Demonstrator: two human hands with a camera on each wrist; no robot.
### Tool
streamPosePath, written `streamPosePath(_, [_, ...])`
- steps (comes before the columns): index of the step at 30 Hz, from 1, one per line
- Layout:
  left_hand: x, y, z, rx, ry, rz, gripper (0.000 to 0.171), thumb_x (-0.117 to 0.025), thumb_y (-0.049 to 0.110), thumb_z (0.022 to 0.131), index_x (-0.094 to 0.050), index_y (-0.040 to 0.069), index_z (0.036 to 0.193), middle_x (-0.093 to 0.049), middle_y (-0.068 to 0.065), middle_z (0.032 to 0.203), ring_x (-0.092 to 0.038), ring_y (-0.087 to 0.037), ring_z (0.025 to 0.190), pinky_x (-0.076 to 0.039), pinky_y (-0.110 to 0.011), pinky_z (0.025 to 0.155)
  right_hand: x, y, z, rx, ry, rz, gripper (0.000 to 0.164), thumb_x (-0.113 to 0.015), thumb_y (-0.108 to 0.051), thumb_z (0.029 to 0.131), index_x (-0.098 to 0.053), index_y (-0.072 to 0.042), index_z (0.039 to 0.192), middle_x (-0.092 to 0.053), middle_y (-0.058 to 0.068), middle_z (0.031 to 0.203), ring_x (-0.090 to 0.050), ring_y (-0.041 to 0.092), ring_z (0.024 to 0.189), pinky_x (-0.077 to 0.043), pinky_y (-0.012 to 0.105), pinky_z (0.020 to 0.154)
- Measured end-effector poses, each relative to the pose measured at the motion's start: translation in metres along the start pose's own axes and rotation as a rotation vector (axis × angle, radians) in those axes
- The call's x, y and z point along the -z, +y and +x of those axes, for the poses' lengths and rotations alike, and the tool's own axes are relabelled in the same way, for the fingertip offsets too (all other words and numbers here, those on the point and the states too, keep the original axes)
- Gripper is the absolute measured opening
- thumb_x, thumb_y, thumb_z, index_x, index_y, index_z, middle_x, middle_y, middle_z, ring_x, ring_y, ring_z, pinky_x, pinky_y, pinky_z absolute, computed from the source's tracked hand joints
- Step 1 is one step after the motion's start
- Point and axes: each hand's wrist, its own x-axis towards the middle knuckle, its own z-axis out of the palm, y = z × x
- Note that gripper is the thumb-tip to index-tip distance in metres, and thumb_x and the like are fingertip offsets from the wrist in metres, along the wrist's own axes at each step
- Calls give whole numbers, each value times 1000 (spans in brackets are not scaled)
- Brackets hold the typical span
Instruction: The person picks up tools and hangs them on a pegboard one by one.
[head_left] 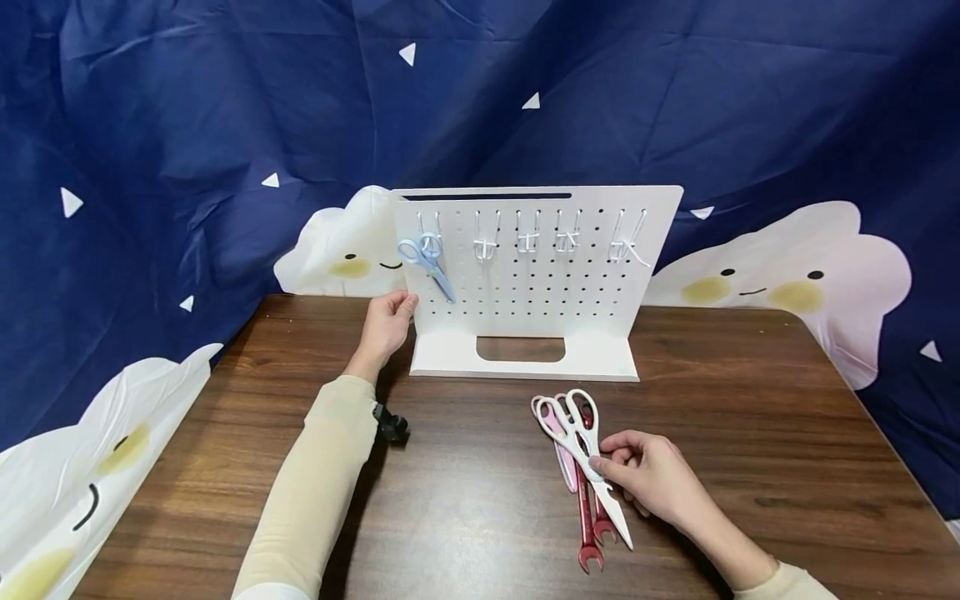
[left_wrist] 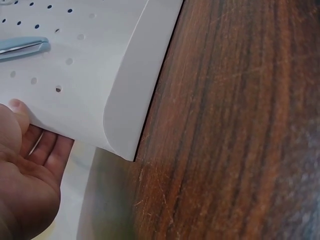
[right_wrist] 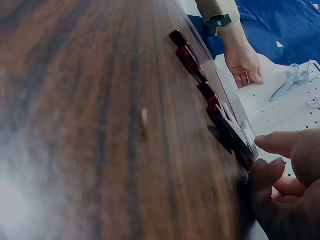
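My left hand [head_left: 387,323] grips the left edge of a white pegboard [head_left: 517,292], thumb in front and fingers behind, as the left wrist view shows. Light blue scissors [head_left: 435,268] hang from the board's leftmost hook. My right hand [head_left: 656,475] pinches white kitchen scissors [head_left: 588,454] near the pivot, its thumb on them and its other fingers curled at their right side. The scissors lie across two red wrenches [head_left: 586,521] and pink scissors [head_left: 564,462]. From the right wrist view, the wrenches [right_wrist: 200,82] appear edge-on beyond the fingertips.
Several white hooks [head_left: 528,237] line the upper part of the pegboard, to the right of the blue scissors. Its base stands on a brown wooden table [head_left: 465,492]. Behind the table hangs a dark blue cloth [head_left: 225,108] with cloud faces.
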Motion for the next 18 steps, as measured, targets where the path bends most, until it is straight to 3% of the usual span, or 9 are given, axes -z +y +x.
streamPosePath(4, [0,0,0,3,1,-5,32,-59,18,113,-73,-8,103,-67,-12,85,-55,-9,79,-49,-18,75,-1,-1,2,-22,-3,-34,29,-86,-21,93,-72,2,105,-59,-1,67,-53,10,44,-47,29,38])
streamPosePath(9, [0,0,0,14,0,-3,31,-59,19,113,-74,-8,105,-66,-5,82,-56,-10,80,-48,-19,74,0,0,1,-66,-30,8,23,-84,-20,94,-72,0,95,-58,-1,62,-50,9,42,-45,29,36])
streamPosePath(18, [-1,-1,0,20,2,-2,31,-59,19,113,-74,-8,109,-67,-5,84,-56,-9,79,-48,-19,73,0,-4,1,-49,-42,68,17,-82,-11,94,-71,2,93,-64,1,70,-50,7,45,-47,26,40])
